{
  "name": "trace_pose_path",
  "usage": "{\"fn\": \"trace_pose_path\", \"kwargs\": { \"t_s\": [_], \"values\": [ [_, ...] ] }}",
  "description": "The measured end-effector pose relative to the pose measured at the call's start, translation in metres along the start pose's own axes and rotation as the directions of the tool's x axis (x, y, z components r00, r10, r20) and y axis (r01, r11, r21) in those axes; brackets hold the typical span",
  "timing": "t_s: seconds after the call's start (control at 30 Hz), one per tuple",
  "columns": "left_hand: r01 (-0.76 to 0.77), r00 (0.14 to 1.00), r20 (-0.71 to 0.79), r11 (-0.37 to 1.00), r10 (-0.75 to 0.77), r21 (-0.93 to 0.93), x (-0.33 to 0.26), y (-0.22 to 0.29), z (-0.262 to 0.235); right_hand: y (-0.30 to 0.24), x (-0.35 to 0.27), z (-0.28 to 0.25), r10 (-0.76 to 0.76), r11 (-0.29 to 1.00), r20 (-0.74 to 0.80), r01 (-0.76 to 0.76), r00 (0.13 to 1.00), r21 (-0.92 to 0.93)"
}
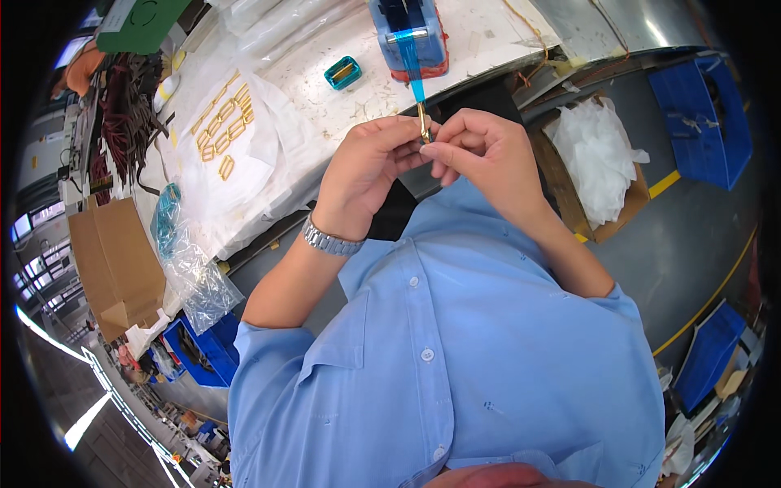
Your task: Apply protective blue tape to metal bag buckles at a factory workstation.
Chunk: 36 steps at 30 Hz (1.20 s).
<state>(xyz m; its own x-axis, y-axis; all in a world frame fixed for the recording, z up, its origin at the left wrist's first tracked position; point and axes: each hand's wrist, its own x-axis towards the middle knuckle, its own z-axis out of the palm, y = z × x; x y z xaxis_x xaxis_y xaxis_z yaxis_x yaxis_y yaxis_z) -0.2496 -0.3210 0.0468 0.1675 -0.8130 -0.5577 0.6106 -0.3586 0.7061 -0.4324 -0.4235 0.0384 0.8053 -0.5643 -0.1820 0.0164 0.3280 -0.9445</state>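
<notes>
Just past the table's front edge, my left hand [358,167] and my right hand [493,159] meet with bent fingers. Between their fingertips is a narrow gold metal buckle [424,122], seen edge-on. My left hand pinches it from one side. The right thumb and forefinger close at its lower end; whether they grip the metal or a bit of film is too small to tell. A stretched strip of clear blue tape [413,75] runs from the blue tape dispenser [437,50] down to the buckle's top. Left of the dispenser lies a gold piece wrapped in blue film [342,73].
Several gold buckles lie in rows on a white sheet [256,159] at the left of the table. A cardboard box [122,260] and a clear plastic bag [203,289] sit at the left. To the right, a carton holds white plastic [598,154], near a blue bin [704,122].
</notes>
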Motion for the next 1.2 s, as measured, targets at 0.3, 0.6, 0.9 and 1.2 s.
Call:
{"fn": "trace_pose_path", "kwargs": {
  "t_s": [0.3, 0.6, 0.9, 1.2],
  "values": [
    [0.173, 0.985, 0.017, 0.972, -0.173, -0.16, 0.001, 0.01, 0.0, 0.013, 0.03, -0.013, -0.315, 0.909, 0.001, 0.302, 0.949, -0.286],
    [0.271, 0.963, 0.053, 0.933, -0.266, -0.238, 0.01, 0.021, -0.002, 0.007, 0.033, -0.008, -0.159, 0.981, 0.038, 0.162, 0.987, -0.108],
    [0.259, 0.964, 0.025, 0.917, -0.264, -0.303, 0.006, 0.014, 0.002, 0.005, 0.033, -0.007, -0.169, 0.982, 0.053, 0.172, 0.984, -0.073],
    [0.233, 0.967, -0.027, 0.918, -0.254, -0.321, 0.008, 0.016, 0.01, 0.008, 0.038, -0.002, -0.198, 0.98, 0.001, 0.198, 0.98, -0.002]
  ]
}}
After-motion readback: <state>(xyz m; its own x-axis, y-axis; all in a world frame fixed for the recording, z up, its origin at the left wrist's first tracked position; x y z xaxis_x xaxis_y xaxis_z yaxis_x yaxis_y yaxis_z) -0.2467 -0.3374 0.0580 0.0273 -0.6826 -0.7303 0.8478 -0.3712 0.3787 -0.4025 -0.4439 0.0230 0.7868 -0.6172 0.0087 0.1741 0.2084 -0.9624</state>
